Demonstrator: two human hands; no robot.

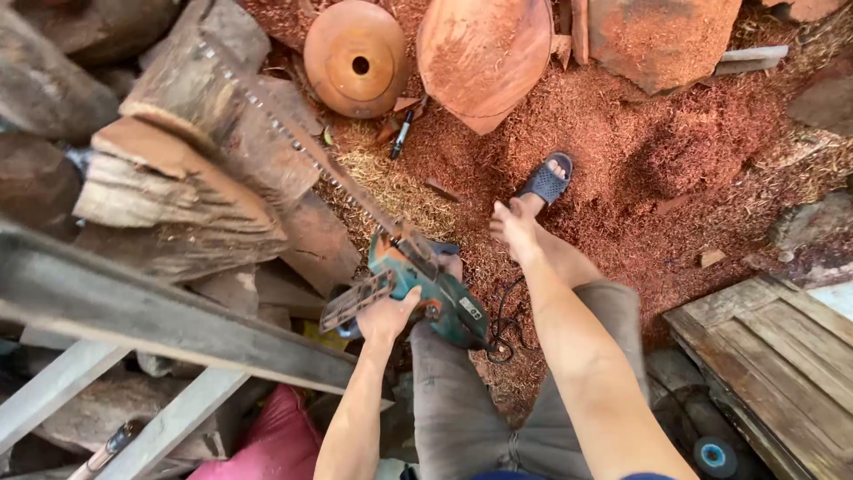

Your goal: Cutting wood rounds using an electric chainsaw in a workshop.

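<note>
One grip, my left hand (388,313), clamps the chainsaw (426,289); I'd add the spread-open right hand (514,227) before cutting the logs (191,178) at ten o'clock.

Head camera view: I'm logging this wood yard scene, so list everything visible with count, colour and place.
chainsaw: one, teal body, long bar reaching up left, centre
logs: several, grey-brown, piled left
round disc with hole: one, orange-brown, top centre
bowl-shaped wood piece: one, reddish, top
sawdust: red-brown, covering the ground
pen-like tool: one, dark, below the disc
wooden panel: one, weathered, lower right
pink sack: one, bottom
sandal: one, blue-grey, on the foot
left hand: gripping the chainsaw
right hand: open, empty, above the sawdust
</note>
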